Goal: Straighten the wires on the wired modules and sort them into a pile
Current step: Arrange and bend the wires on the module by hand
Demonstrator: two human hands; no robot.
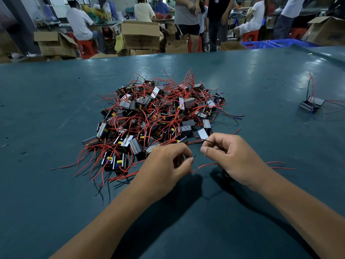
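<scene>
A tangled heap of small black wired modules [158,116] with red and black wires lies on the teal table in front of me. My left hand [168,163] hovers at the heap's near edge and pinches the end of a thin black wire between thumb and forefinger. My right hand [231,157], just to the right, pinches another thin black wire [208,141] at its fingertips. A red wire [205,166] runs between the two hands, and more red wire trails out past my right wrist. The module these wires belong to is mostly hidden under my right palm.
Two modules with wires standing up [311,104] sit apart at the right side of the teal table [56,109]. Beyond the far edge are cardboard boxes [140,36], red stools, blue crates [270,43] and several people sitting and standing.
</scene>
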